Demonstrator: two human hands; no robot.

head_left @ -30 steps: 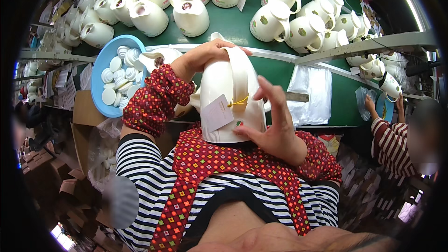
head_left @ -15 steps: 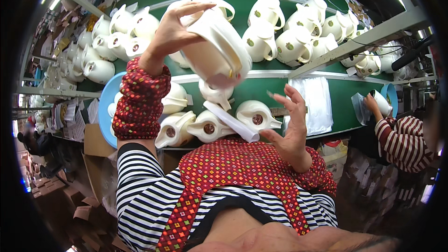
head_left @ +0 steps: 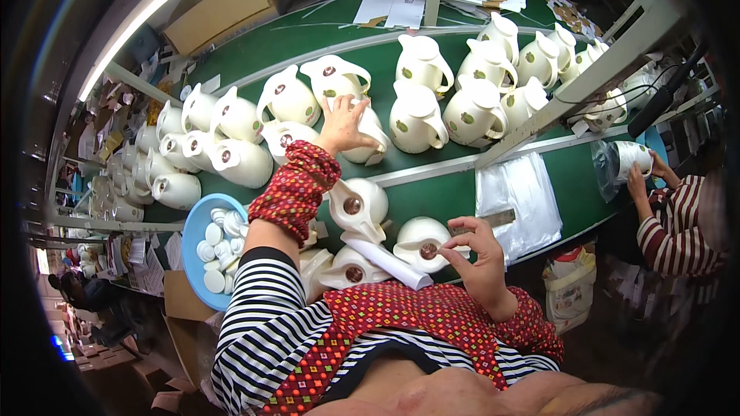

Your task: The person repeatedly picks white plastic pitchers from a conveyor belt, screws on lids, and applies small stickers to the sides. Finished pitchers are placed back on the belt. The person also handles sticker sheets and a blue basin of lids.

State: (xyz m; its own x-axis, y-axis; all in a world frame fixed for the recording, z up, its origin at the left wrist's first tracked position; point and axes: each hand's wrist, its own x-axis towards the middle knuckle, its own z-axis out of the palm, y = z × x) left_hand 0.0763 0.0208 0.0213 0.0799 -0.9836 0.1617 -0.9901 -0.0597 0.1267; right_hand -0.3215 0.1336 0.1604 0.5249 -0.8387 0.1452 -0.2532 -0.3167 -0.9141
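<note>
My left hand (head_left: 341, 126) reaches over the green bench, its fingers spread at the top of a cream jug (head_left: 365, 135) standing among others. Whether the fingertips still touch it, I cannot tell. Close to my apron, my right hand (head_left: 487, 268) is raised with thumb and index finger pinched together; anything between them is too small to make out. Below and beside it lie cream jugs with round brown openings, including one jug (head_left: 422, 243) next to the fingers and another jug (head_left: 359, 206) further left. A rolled white sheet (head_left: 389, 262) rests between these jugs.
A blue basin (head_left: 193, 262) of white lids stands at left. Clear plastic bags (head_left: 520, 204) lie to the right. A slanted metal post (head_left: 555, 115) crosses the bench. At far right a person in a striped sleeve (head_left: 671, 223) handles a white jug (head_left: 634, 158).
The jug gripped by my left hand has gone from close to my view down onto the bench, and that hand's fingers have spread. My right fingers have drawn together. The view has tilted.
</note>
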